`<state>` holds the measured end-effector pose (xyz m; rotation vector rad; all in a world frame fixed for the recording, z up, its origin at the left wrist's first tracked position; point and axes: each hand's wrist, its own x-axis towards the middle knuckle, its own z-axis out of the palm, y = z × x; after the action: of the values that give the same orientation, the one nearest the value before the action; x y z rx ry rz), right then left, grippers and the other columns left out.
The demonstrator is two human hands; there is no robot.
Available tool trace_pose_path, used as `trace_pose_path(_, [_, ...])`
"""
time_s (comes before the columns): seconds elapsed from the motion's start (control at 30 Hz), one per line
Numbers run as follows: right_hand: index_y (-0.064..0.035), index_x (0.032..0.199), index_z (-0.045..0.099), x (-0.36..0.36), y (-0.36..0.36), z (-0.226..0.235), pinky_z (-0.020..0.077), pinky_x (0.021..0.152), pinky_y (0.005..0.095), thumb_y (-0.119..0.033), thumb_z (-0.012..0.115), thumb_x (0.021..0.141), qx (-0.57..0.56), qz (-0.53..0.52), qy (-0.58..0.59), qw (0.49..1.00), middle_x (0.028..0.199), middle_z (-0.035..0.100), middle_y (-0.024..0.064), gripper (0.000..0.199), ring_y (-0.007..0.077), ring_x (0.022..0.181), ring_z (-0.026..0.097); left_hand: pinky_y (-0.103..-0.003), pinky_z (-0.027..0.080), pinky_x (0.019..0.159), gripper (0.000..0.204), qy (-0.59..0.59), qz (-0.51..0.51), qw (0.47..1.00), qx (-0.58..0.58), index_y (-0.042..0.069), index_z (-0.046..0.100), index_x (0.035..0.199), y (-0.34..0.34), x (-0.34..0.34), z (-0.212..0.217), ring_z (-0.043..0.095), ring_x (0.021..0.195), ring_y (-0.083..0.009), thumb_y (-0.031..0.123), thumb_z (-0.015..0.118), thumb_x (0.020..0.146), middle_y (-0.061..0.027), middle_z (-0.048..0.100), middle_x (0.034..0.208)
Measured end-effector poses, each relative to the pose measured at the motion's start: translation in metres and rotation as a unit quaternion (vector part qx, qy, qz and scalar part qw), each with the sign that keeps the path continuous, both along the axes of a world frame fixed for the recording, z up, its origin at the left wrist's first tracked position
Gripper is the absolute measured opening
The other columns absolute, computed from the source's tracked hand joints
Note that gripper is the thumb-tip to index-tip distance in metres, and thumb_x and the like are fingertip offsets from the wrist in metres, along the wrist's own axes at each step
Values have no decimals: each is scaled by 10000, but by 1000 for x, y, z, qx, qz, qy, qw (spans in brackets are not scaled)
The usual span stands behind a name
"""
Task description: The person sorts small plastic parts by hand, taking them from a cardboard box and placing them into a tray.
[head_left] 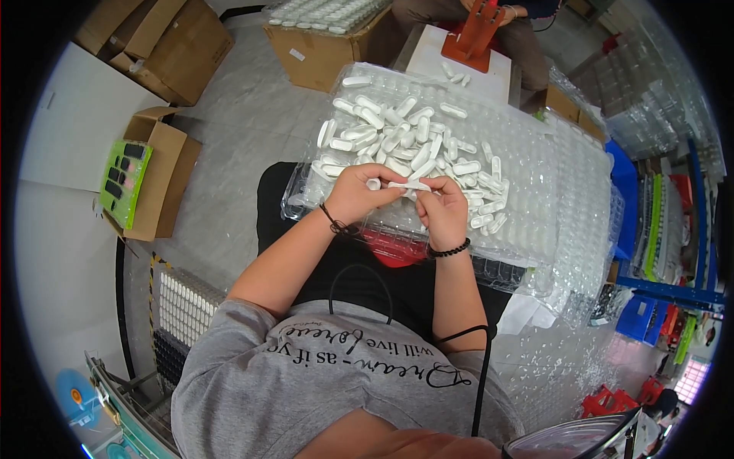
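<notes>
Between my fingertips I hold one slim white oblong plastic piece [411,185]. My left hand [358,193] pinches its left end, and a second white piece [373,184] shows between the fingers and palm of that hand. At the other end, my right hand [445,208] is closed with thumb and fingers on the same piece. Just beyond both hands lies a loose heap of similar white oblong pieces [397,136]. They rest on stacked clear plastic trays [527,199] with rows of molded pockets. My fingers hide part of the held piece.
Beyond the trays stands a red-orange hand press [470,38] on a white table, with another person seated behind it. Open cardboard boxes [164,172] stand at the left. A tray of white pieces [182,302] is at lower left. Blue bins [641,317] fill a rack at right.
</notes>
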<state>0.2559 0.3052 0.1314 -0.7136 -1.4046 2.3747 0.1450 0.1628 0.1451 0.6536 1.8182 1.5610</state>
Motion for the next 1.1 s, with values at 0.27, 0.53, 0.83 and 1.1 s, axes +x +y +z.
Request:
trace_pose_path(0.27, [-18, 986, 529, -3, -17, -5, 282, 396, 177, 44, 558, 879, -145, 51, 57, 986, 766, 528, 27, 127, 62, 519, 438, -203, 423, 516, 53, -126, -5, 985, 120, 58, 646, 887, 5, 10, -1, 526, 694, -46, 105, 625, 874, -8, 599, 788])
trace_pose_path(0.53, [-5, 1120, 470, 1, 5, -10, 446, 681, 293, 184, 450, 661, -229, 43, 157, 960, 1035, 483, 108, 497, 161, 735, 499, -299, 489, 626, 116, -190, 56, 980, -24, 89, 638, 928, -3, -20, -12, 610, 813, -180, 179, 568, 909, -80, 660, 923])
trace_pose_path(0.83, [8, 1128, 528, -3, 2, -11, 451, 822, 295, 121, 548, 822, -128, -4, 133, 983, 1048, 563, 92, 327, 162, 929, 546, -372, 492, 774, 238, 374, -192, 866, -269, 85, 654, 1014, -12, -13, -16, 610, 900, -288, 199, 670, 806, -111, 587, 960])
trace_pose_path(1.1, [-7, 1101, 550, -2, 6, -10, 497, 787, 302, 76, 603, 851, -106, -39, 51, 992, 1035, 573, 63, 269, 132, 899, 567, -371, 487, 765, 191, 372, -147, 889, -222, 99, 652, 961, -16, -15, 13, 610, 899, -287, 205, 677, 804, -108, 598, 921])
